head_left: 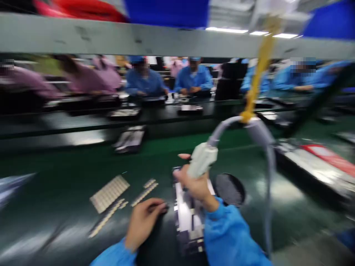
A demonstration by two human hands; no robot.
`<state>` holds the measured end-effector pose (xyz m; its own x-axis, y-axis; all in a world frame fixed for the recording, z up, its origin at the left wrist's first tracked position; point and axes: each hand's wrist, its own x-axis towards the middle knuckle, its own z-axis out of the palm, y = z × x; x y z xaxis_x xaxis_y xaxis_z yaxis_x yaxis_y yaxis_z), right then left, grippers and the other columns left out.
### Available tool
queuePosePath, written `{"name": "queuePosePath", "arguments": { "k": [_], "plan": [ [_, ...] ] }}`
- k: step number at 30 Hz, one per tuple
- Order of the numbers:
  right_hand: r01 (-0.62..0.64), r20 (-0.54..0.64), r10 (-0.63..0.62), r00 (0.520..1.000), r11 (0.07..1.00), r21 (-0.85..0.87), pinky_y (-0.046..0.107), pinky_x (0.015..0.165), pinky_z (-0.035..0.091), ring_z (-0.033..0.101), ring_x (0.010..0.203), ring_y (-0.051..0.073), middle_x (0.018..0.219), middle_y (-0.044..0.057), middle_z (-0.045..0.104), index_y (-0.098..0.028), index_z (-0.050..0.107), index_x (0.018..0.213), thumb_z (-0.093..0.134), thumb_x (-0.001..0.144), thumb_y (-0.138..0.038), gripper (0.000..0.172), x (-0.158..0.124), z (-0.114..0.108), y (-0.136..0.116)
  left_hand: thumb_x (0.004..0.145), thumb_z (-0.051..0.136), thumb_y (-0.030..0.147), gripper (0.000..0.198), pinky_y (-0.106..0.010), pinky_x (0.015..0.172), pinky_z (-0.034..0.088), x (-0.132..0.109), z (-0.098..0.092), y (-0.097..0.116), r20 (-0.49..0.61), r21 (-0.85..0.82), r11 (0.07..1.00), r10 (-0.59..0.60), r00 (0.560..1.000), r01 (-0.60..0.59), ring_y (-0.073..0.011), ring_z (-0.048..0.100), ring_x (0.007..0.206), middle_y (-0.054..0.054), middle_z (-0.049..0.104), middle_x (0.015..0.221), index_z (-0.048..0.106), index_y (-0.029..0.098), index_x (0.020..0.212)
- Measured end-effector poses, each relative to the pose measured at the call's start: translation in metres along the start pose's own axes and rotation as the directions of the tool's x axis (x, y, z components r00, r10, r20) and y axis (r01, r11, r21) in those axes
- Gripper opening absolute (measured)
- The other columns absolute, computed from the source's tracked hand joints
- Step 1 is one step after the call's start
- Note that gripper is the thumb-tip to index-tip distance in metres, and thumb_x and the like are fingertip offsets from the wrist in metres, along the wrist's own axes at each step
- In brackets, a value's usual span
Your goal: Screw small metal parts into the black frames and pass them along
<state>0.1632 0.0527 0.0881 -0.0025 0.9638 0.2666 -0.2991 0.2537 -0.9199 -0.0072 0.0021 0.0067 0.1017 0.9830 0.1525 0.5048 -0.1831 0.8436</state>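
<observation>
My right hand (pixel 195 184) is wrapped round a white corded hand tool (pixel 203 159), held tilted over a long flat unit with white and black parts (pixel 184 218). The tool's working end is hidden behind my fingers. My left hand (pixel 145 218) rests low over the bench, left of the unit, its fingers pinched together. Something dark shows at those fingertips, too blurred to name. Close by lie short pale strips (pixel 144 192), a ribbed pale sheet (pixel 110 193) and another strip (pixel 107 218). A round dark dish (pixel 230 189) stands right of the unit.
A grey cable (pixel 269 184) loops down from a yellow strap (pixel 256 74) on the right. Another flat unit (pixel 129 139) lies farther back on the green bench (pixel 66 177). More units with a red item (pixel 330 157) are at right. Several people in blue or pink sit opposite.
</observation>
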Motion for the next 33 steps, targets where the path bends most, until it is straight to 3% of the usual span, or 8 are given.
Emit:
{"name": "queuePosePath", "arguments": {
  "k": [2,5,11,16,21,25,29,33],
  "plan": [
    [0.027,-0.004,-0.027,1.000,0.999,-0.041,0.024,0.043,0.041,0.046,0.038,0.010,0.047,-0.011,0.052,-0.019,0.052,0.120,0.072,0.075,-0.029,0.050,0.001,0.003,0.010,0.074,0.071,0.041,0.027,-0.030,0.061,0.058,-0.004,-0.008,-0.008,0.064,-0.272,0.907,-0.315,0.947,0.320,-0.0199,0.071,0.063,-0.005,0.072,0.068,0.065,0.015,0.076],
    [0.053,0.015,-0.052,0.999,0.998,-0.045,0.025,0.044,0.041,0.049,0.039,0.011,0.047,-0.010,0.054,-0.018,0.052,0.122,0.072,0.077,-0.025,0.049,0.004,0.003,0.024,0.064,0.079,0.038,0.031,-0.026,0.057,0.053,-0.005,-0.010,-0.015,0.079,-0.421,0.779,-0.479,0.874,0.465,-0.0168,0.068,0.056,-0.003,0.067,0.059,0.063,0.012,0.070],
    [0.066,0.069,-0.064,0.996,0.998,-0.019,0.026,0.043,0.042,0.049,0.039,0.012,0.049,-0.010,0.054,-0.019,0.051,0.125,0.072,0.079,-0.020,0.050,0.000,-0.002,0.028,0.067,0.076,0.030,0.024,-0.022,0.053,0.049,0.009,0.007,-0.002,0.232,-0.512,0.700,-0.445,0.865,0.498,-0.0124,0.063,0.051,0.000,0.063,0.052,0.065,0.010,0.072],
    [0.068,0.049,-0.065,0.997,0.996,-0.053,0.027,0.045,0.042,0.051,0.041,0.012,0.050,-0.010,0.054,-0.020,0.050,0.129,0.071,0.080,-0.019,0.053,-0.002,-0.003,0.024,0.073,0.069,0.021,0.010,-0.023,0.057,0.046,0.042,0.014,0.003,0.131,-0.242,0.905,-0.326,0.936,0.349,-0.0128,0.062,0.059,-0.003,0.068,0.061,0.070,0.011,0.072],
    [0.085,0.052,-0.081,0.995,0.993,-0.078,0.027,0.047,0.043,0.050,0.040,0.012,0.049,-0.010,0.055,-0.020,0.050,0.125,0.071,0.081,-0.020,0.049,0.000,-0.002,0.025,0.075,0.068,0.022,0.010,-0.023,0.060,0.046,0.057,0.012,0.002,0.124,-0.161,0.934,-0.302,0.945,0.320,-0.0133,0.061,0.063,-0.003,0.070,0.068,0.071,0.013,0.074],
    [0.078,0.063,-0.073,0.995,0.993,-0.085,0.027,0.047,0.044,0.051,0.039,0.012,0.048,-0.009,0.055,-0.019,0.051,0.123,0.071,0.079,-0.022,0.048,0.006,0.008,0.034,0.072,0.071,0.019,0.008,-0.020,0.055,0.047,0.063,0.010,0.001,0.217,-0.206,0.903,-0.333,0.918,0.377,-0.0106,0.059,0.058,0.000,0.066,0.064,0.068,0.012,0.074],
    [0.052,0.088,-0.038,0.995,0.985,-0.166,0.026,0.047,0.044,0.051,0.039,0.012,0.047,-0.009,0.056,-0.017,0.053,0.121,0.071,0.077,-0.023,0.047,0.012,0.018,0.044,0.065,0.076,0.013,0.017,-0.017,0.045,0.047,0.074,0.006,-0.001,0.348,-0.255,0.823,-0.412,0.842,0.508,-0.0087,0.058,0.047,0.003,0.062,0.056,0.062,0.012,0.075],
    [0.021,0.105,0.001,0.994,0.977,-0.213,0.027,0.046,0.043,0.051,0.039,0.012,0.047,-0.008,0.056,-0.016,0.056,0.118,0.072,0.077,-0.026,0.044,0.012,0.020,0.056,0.066,0.074,0.009,0.018,-0.014,0.043,0.048,0.080,0.004,-0.002,0.400,-0.290,0.759,-0.457,0.794,0.583,-0.0082,0.061,0.047,0.004,0.061,0.053,0.057,0.012,0.070]
  ]
}}
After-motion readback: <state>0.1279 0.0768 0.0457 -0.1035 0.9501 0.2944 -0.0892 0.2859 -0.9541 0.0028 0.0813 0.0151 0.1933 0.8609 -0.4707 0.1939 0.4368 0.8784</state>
